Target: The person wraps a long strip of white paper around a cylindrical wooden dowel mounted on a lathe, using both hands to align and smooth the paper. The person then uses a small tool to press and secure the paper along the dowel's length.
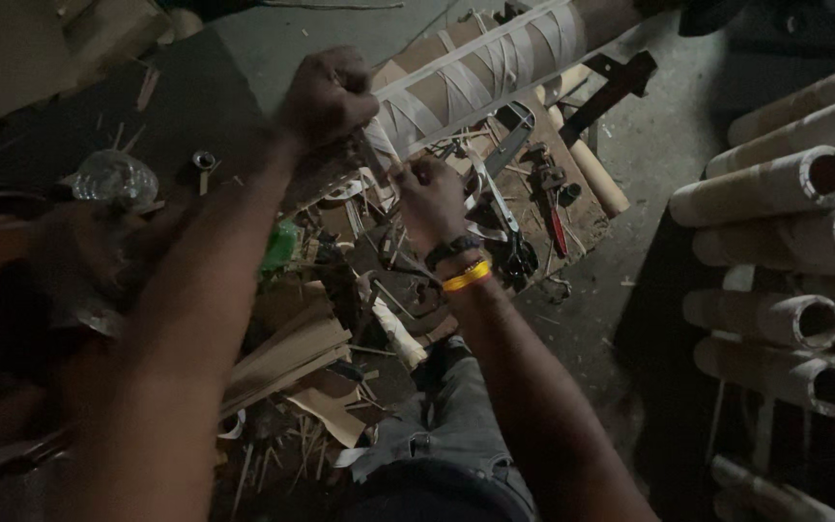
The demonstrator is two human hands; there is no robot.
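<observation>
A long brown tube [475,72] wrapped crosswise with white tape slants from the middle up to the top right. My left hand [326,97] is closed in a fist at the tube's near end, gripping the tape there. My right hand [429,198], with a dark band and a yellow band on the wrist, is closed just below the tube's end, pinching a white strip of tape. Both forearms reach forward over my knees.
Scissors [504,217], red-handled pliers [555,217] and other tools lie on a wooden board [587,222]. Bamboo strips and cardboard scraps [292,353] litter the floor. Several hollow tubes [794,184] are stacked at right. A clear plastic bottle [113,176] lies at left.
</observation>
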